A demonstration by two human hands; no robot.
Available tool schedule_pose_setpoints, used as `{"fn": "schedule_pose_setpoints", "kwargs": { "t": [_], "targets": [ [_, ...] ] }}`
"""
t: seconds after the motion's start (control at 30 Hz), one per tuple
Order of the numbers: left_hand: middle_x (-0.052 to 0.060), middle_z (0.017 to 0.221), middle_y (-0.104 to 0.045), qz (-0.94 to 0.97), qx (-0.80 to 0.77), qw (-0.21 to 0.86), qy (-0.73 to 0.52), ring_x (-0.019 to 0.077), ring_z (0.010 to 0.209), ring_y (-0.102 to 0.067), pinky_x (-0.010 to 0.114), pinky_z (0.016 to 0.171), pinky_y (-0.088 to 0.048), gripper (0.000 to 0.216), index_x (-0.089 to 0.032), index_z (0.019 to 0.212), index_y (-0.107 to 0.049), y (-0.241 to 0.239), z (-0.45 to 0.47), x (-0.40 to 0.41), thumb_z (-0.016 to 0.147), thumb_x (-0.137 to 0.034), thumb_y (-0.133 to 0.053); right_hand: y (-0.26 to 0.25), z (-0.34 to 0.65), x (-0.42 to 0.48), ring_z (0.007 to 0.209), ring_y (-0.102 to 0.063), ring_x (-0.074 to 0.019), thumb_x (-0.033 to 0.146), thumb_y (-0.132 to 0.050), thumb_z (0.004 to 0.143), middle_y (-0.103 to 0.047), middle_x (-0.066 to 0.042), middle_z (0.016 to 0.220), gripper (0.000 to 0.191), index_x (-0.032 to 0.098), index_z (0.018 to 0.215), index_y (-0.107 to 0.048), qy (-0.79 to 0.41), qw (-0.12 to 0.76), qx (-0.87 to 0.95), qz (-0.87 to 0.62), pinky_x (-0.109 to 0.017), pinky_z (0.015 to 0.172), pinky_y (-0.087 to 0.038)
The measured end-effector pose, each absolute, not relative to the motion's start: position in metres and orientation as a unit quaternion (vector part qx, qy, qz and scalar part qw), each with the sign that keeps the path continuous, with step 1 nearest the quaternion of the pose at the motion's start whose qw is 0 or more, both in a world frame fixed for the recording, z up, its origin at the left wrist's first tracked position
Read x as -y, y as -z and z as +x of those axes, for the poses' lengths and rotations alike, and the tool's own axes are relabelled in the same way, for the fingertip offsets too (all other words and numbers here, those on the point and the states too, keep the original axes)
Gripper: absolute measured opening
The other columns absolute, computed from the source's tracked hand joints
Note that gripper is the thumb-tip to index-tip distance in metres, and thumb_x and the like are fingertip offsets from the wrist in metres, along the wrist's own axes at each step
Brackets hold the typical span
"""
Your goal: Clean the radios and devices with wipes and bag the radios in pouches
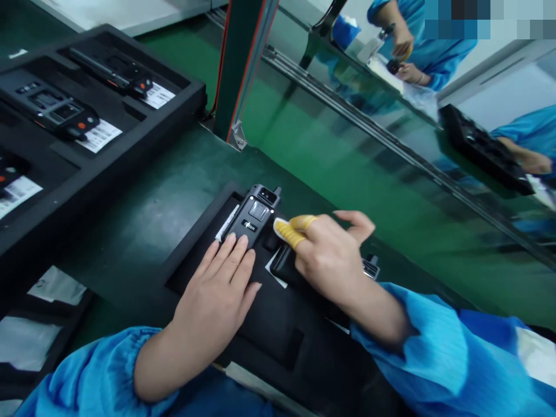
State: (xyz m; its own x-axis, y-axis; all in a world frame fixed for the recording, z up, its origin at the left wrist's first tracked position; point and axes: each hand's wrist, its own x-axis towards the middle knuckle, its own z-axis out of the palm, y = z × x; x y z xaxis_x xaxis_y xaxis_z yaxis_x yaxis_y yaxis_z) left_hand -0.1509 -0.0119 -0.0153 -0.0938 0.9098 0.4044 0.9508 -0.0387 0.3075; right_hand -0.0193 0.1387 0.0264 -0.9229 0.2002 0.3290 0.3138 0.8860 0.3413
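Note:
A black handheld radio (257,213) lies in a slot of a black foam tray (278,341) in front of me. My left hand (219,289) rests flat on the tray, fingers stretched, fingertips on the radio's lower end. My right hand (330,255) wears yellow finger cots (292,229) and lies on a second black device (284,263) beside the radio, fingers spread. A third device's end (370,266) shows past the right wrist. White labels lie under the devices.
A larger black foam tray (99,139) with several radios and labels stands at the left. A green conveyor (330,156) with metal rails runs behind. Across it, other people in blue coats (428,49) work. A dark post (237,63) stands upright.

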Motion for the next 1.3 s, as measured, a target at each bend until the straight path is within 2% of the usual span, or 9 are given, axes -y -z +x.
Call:
{"fn": "schedule_pose_setpoints", "kwargs": {
  "t": [0.1, 0.33, 0.47, 0.6, 0.8, 1.13, 1.3],
  "targets": [
    [0.014, 0.127, -0.062, -0.668, 0.694, 0.046, 0.265, 0.0296, 0.12, -0.056, 0.048, 0.099, -0.049, 0.034, -0.007, 0.117, -0.061, 0.016, -0.15, 0.012, 0.091, -0.026, -0.048, -0.034, -0.02, -0.142, 0.072, -0.047, -0.0125, 0.009, -0.043, 0.087, -0.065, -0.001, 0.08, 0.031, 0.019, 0.071, -0.068, 0.21, 0.167, 0.953, -0.143, -0.039, 0.086, -0.02],
    [0.014, 0.127, -0.062, -0.674, 0.693, 0.037, 0.255, 0.0284, 0.121, -0.056, 0.048, 0.101, -0.048, 0.035, -0.007, 0.119, -0.06, 0.015, -0.151, 0.012, 0.091, -0.026, -0.048, -0.016, -0.054, -0.128, 0.077, -0.047, -0.0136, 0.012, -0.042, 0.091, -0.064, -0.001, 0.08, 0.032, 0.02, 0.074, -0.069, 0.134, 0.173, 0.971, -0.096, -0.039, 0.09, -0.018],
    [0.014, 0.127, -0.062, -0.673, 0.693, 0.031, 0.256, 0.0278, 0.121, -0.056, 0.047, 0.102, -0.047, 0.035, -0.008, 0.119, -0.06, 0.014, -0.152, 0.012, 0.092, -0.027, -0.048, -0.015, -0.045, -0.126, 0.077, -0.047, -0.0147, 0.011, -0.044, 0.09, -0.063, -0.002, 0.08, 0.031, 0.018, 0.07, -0.067, 0.119, 0.148, 0.978, -0.083, -0.04, 0.09, -0.018],
    [0.015, 0.129, -0.06, -0.672, 0.694, 0.032, 0.257, 0.0282, 0.121, -0.056, 0.046, 0.1, -0.048, 0.034, -0.009, 0.117, -0.06, 0.013, -0.151, 0.013, 0.092, -0.027, -0.048, -0.028, -0.014, -0.134, 0.072, -0.046, -0.0152, 0.009, -0.041, 0.088, -0.062, -0.003, 0.073, 0.034, 0.018, 0.066, -0.065, 0.153, 0.119, 0.972, -0.133, -0.039, 0.085, -0.022],
    [0.016, 0.129, -0.06, -0.678, 0.688, 0.042, 0.254, 0.0298, 0.122, -0.055, 0.048, 0.097, -0.051, 0.034, -0.008, 0.119, -0.059, 0.014, -0.152, 0.013, 0.092, -0.025, -0.047, -0.043, 0.003, -0.159, 0.067, -0.048, -0.0138, 0.005, -0.039, 0.08, -0.066, -0.002, 0.08, 0.032, 0.021, 0.074, -0.067, 0.188, 0.187, 0.941, -0.209, -0.042, 0.084, -0.023],
    [0.015, 0.126, -0.062, -0.685, 0.684, 0.051, 0.246, 0.029, 0.119, -0.057, 0.046, 0.091, -0.054, 0.033, -0.009, 0.118, -0.058, 0.015, -0.155, 0.012, 0.092, -0.025, -0.046, -0.026, -0.05, -0.18, 0.076, -0.048, -0.0126, 0.013, -0.033, 0.094, -0.066, 0.0, 0.087, 0.039, 0.021, 0.081, -0.069, 0.125, 0.166, 0.965, -0.161, -0.04, 0.09, -0.016],
    [0.014, 0.127, -0.062, -0.689, 0.679, 0.047, 0.249, 0.0282, 0.121, -0.056, 0.045, 0.094, -0.053, 0.033, -0.01, 0.12, -0.057, 0.016, -0.156, 0.013, 0.091, -0.024, -0.049, -0.02, -0.058, -0.171, 0.077, -0.045, -0.013, 0.009, -0.043, 0.091, -0.062, 0.0, 0.08, 0.032, 0.019, 0.071, -0.067, 0.173, 0.156, 0.965, -0.124, -0.04, 0.093, -0.013]
  ]
}}
